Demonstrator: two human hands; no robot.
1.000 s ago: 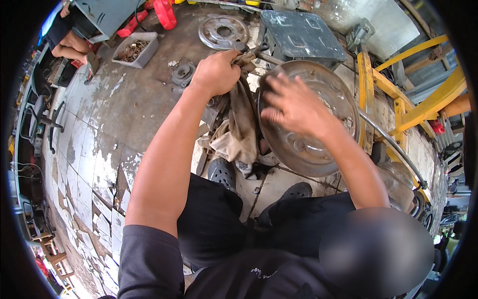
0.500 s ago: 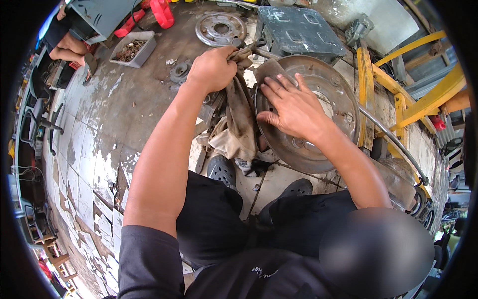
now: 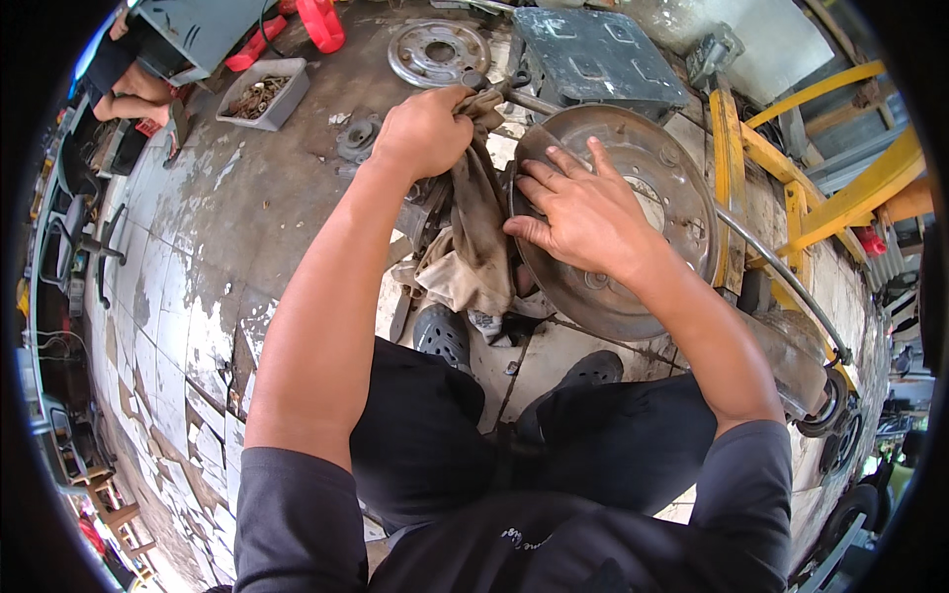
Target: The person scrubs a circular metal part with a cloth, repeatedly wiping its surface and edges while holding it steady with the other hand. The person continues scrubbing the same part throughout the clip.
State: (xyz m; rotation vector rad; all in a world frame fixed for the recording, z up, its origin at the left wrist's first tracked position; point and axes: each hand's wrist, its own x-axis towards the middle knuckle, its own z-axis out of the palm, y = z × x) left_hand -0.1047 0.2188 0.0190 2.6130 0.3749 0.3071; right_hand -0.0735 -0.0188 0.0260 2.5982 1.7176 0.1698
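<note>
Now right hand (image 3: 583,217) sharp over wheel disc (image 3: 682,188), earlier blurred

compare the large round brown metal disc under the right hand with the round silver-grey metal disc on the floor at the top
The large round brown metal disc takes up far more of the picture than the round silver-grey metal disc. The brown one looks dull; the grey one is paler and shinier. The right hand covers part of the brown disc, while no hand is at the grey one. Both have a central opening.
</note>
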